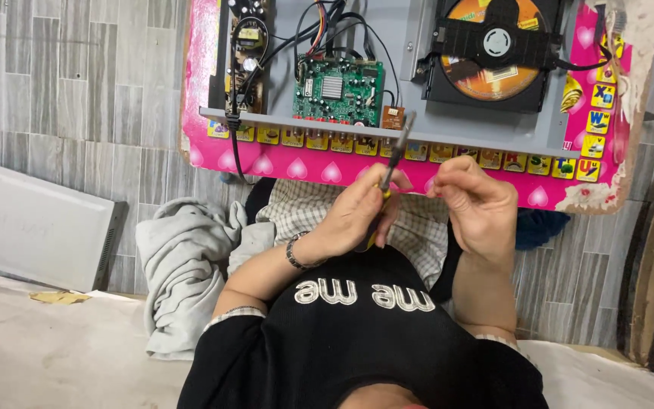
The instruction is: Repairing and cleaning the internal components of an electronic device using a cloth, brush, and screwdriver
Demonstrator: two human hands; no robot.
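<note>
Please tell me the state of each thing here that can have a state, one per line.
Disc player: cover off, circuit boards exposed.
Disc tray: orange disc seated under the clamp.
Screwdriver: held in left hand, tip up.
Right hand: fingers pinched; contents too small to tell.
Grey lid: lying on floor.

I wear a black top with pale lettering over a checked shirt with short cuffs. 1 dark beaded bracelet [297, 254] circles my left wrist.

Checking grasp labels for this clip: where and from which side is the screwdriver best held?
By its yellow-and-black handle, from the left, where the left hand already wraps it. The screwdriver tilts up and away, its thin metal shaft pointing towards the open disc player, leaving the thicker handle nearest the body.
</note>
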